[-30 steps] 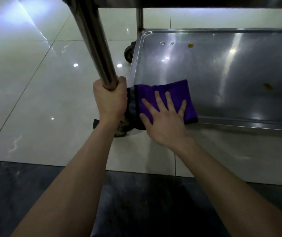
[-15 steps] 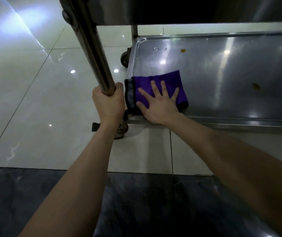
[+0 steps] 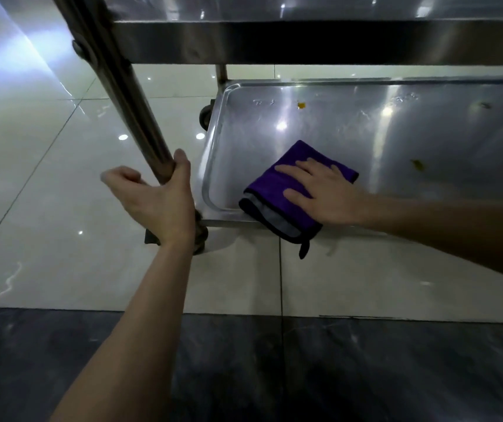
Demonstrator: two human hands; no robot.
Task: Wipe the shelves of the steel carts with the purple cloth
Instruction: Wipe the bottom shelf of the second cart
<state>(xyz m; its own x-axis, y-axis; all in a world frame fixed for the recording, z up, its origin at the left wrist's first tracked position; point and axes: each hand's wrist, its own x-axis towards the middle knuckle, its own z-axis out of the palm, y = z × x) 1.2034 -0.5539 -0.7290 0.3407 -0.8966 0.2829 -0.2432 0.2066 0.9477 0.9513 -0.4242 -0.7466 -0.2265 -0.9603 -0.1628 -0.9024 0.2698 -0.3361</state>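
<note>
The purple cloth (image 3: 270, 182), folded with a grey inner side and black edging, lies on the near left part of the steel cart's lower shelf (image 3: 396, 132). Its near corner hangs over the shelf's front rim. My right hand (image 3: 326, 193) presses flat on the cloth, fingers straight and spread. My left hand (image 3: 158, 202) holds the cart's upright post (image 3: 116, 86) low down. The thumb lies along the post's right side and the fingers curl loosely on its left. Yellowish stains (image 3: 417, 164) dot the shelf to the right of the cloth and one stain (image 3: 301, 105) sits near the back.
The cart's upper shelf (image 3: 305, 38) overhangs the lower one close above. A castor wheel (image 3: 204, 117) sits at the far left corner, another castor wheel (image 3: 200, 236) below my left hand. Glossy white floor tiles (image 3: 46, 178) lie to the left, dark tiles (image 3: 335, 376) nearest me.
My right hand has slid the cloth right, away from the shelf's left corner, and turned it diagonal. My left hand's grip on the post has loosened. The view has moved lower, under the upper shelf.
</note>
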